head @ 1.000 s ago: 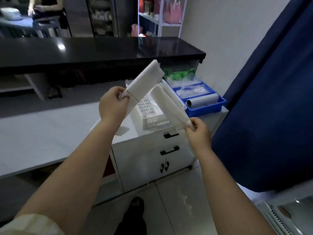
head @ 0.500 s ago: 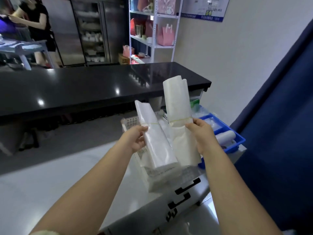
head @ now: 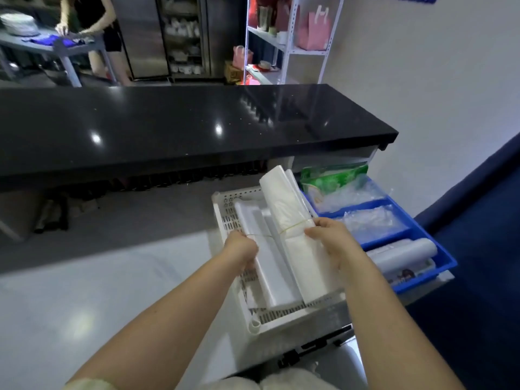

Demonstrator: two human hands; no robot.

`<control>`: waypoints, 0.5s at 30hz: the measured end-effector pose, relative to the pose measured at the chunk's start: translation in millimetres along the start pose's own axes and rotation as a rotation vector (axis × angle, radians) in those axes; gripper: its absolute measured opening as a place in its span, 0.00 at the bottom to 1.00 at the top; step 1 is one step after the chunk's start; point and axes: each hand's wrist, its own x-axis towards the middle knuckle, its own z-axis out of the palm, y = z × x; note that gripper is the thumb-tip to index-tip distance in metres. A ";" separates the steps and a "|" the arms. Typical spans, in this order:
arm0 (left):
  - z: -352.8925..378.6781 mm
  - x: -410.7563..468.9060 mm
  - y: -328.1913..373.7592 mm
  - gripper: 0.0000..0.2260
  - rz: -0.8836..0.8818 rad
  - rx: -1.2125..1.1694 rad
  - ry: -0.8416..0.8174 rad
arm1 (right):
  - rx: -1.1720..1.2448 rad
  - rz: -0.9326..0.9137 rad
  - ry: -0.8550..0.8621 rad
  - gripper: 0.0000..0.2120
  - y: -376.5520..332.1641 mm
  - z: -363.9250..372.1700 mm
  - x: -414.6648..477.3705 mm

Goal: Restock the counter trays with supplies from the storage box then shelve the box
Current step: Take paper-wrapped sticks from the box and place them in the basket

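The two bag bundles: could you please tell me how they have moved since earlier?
Both bundles came down from mid-air, side by side, into the white tray: the left bundle in the left hand, the right bundle in the right hand. Both grips stayed; blue tray unchanged.

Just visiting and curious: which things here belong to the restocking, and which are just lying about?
In the job: left hand gripping left bag bundle; right hand gripping right bag bundle; white tray; blue tray.
Lying about: black counter; pink bag; back shelf.

White tray (head: 228,218) floor largely hidden under bag bundles (head: 306,263)
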 end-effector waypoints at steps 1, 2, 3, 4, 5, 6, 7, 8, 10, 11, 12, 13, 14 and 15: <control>-4.0 -4.0 1.1 0.13 0.005 0.052 -0.016 | -0.006 0.032 -0.048 0.05 0.7 5.5 4.4; -9.6 -8.6 3.4 0.15 0.029 0.102 -0.036 | -0.009 0.066 -0.087 0.05 1.1 12.4 8.0; -16.9 -12.6 6.8 0.19 0.062 0.157 -0.045 | 0.002 0.098 -0.120 0.05 1.3 20.2 10.0; -25.1 -17.3 10.8 0.21 0.099 0.184 -0.033 | 0.029 0.130 -0.152 0.06 2.1 28.4 10.3; -33.5 -21.8 15.4 0.22 0.142 0.184 -0.007 | 0.062 0.157 -0.184 0.06 4.4 36.3 10.8; -41.7 -25.9 19.6 0.21 0.197 0.184 0.025 | 0.078 0.175 -0.214 0.07 7.1 44.1 10.9; -48.7 -28.8 23.1 0.19 0.257 0.200 0.067 | 0.072 0.178 -0.239 0.08 11.2 51.5 10.5; -53.8 -31.7 25.2 0.17 0.315 0.241 0.117 | 0.033 0.156 -0.251 0.10 15.7 58.5 10.0; -59.3 -35.9 24.4 0.14 0.384 0.298 0.216 | -0.183 0.023 -0.219 0.15 24.1 70.6 9.7; -59.7 -37.7 20.8 0.14 0.390 0.309 0.256 | -0.342 -0.075 -0.191 0.16 26.6 75.2 9.0; -58.9 -40.1 14.6 0.14 0.395 0.332 0.298 | -0.522 -0.179 -0.159 0.18 28.6 78.2 7.8; -57.6 -42.7 6.4 0.15 0.409 0.393 0.353 | -0.695 -0.272 -0.140 0.19 29.5 79.6 6.0; -55.7 -45.4 -3.4 0.16 0.424 0.493 0.416 | -0.819 -0.335 -0.133 0.20 29.6 79.4 5.3; -54.1 -47.4 -14.8 0.18 0.436 0.608 0.479 | -0.876 -0.366 -0.143 0.20 28.1 79.2 4.7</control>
